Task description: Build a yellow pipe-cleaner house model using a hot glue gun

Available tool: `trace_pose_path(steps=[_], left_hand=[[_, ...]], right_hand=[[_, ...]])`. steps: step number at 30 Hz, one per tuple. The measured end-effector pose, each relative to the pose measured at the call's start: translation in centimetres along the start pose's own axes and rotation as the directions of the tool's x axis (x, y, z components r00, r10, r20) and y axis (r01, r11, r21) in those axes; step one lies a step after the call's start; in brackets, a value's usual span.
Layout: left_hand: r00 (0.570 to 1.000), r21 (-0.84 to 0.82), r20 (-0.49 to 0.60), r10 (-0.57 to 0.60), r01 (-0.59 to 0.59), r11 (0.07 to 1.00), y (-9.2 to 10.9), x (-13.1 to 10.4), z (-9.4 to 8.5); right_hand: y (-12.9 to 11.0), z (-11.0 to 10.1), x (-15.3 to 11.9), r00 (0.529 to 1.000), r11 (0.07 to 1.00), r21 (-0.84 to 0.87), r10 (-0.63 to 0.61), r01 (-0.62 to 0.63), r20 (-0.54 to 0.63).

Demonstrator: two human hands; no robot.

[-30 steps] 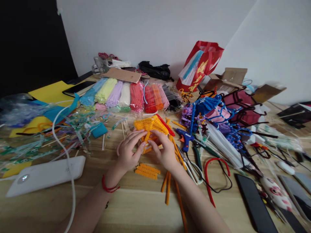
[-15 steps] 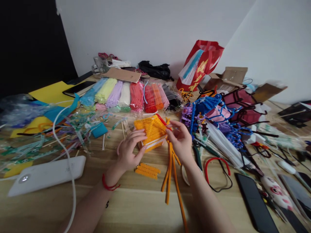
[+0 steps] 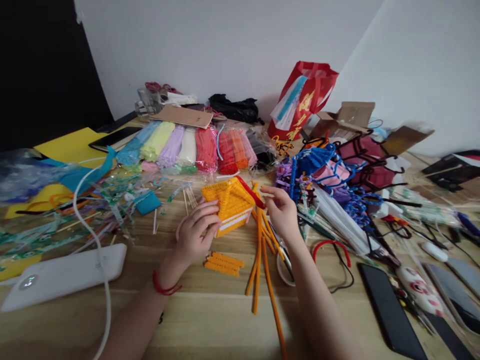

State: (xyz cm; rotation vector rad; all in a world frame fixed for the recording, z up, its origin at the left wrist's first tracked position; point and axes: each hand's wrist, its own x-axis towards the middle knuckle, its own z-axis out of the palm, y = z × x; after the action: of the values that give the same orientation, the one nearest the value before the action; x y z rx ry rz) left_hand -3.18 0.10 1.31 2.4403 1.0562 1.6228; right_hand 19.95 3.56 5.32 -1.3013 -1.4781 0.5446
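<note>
A small yellow-orange house of fuzzy pipe cleaners (image 3: 228, 200), with a white stripe low on its wall, stands tilted on the table. My left hand (image 3: 198, 227) is closed round its left side, fingers on the wall. Along the right edge of the roof runs a red pipe cleaner (image 3: 247, 190). At its lower end my right hand (image 3: 281, 212) has thumb and fingertips drawn together; whether they still grip the tip is hard to see. Loose orange pipe cleaners (image 3: 258, 265) fan out below. Nearer me lies a flat orange pipe-cleaner piece (image 3: 224, 263).
Bundles of coloured pipe cleaners (image 3: 187, 147) lie behind. On the left are scraps and a white power bank (image 3: 67, 275) with a cable (image 3: 88, 225). To the right are scissors, a tape roll (image 3: 281, 270), a blue-purple craft pile (image 3: 318, 165) and a black phone (image 3: 388, 305).
My right hand has moved slightly away from the house, and more of the red pipe cleaner shows at the roof edge. The whole view has shifted a little; my left hand keeps its hold.
</note>
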Motion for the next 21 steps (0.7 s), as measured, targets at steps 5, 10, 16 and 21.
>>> trace_pose_path(steps=[5, 10, 16, 21], left_hand=[[0.999, -0.008, -0.028, 0.033, -0.033, 0.999, -0.28, -0.07, 0.17], [0.997, -0.092, -0.069, -0.046, 0.040, 0.995, -0.51, -0.37, 0.53], [0.999, -0.025, -0.046, 0.008, -0.009, 1.000, -0.23, -0.06, 0.28], [0.998, -0.016, -0.054, 0.021, -0.022, 1.000, -0.18, -0.04, 0.33]], right_hand=[[0.25, 0.09, 0.01, 0.995, 0.990, -0.133, -0.024, 0.036, 0.096], [0.24, 0.06, 0.06, 0.982, 0.983, -0.170, 0.101, -0.073, 0.162], [0.80, 0.44, 0.11, 0.974, 0.991, -0.086, 0.119, -0.104, 0.192], [0.92, 0.64, 0.18, 0.976, 0.992, -0.093, 0.106, -0.089, 0.191]])
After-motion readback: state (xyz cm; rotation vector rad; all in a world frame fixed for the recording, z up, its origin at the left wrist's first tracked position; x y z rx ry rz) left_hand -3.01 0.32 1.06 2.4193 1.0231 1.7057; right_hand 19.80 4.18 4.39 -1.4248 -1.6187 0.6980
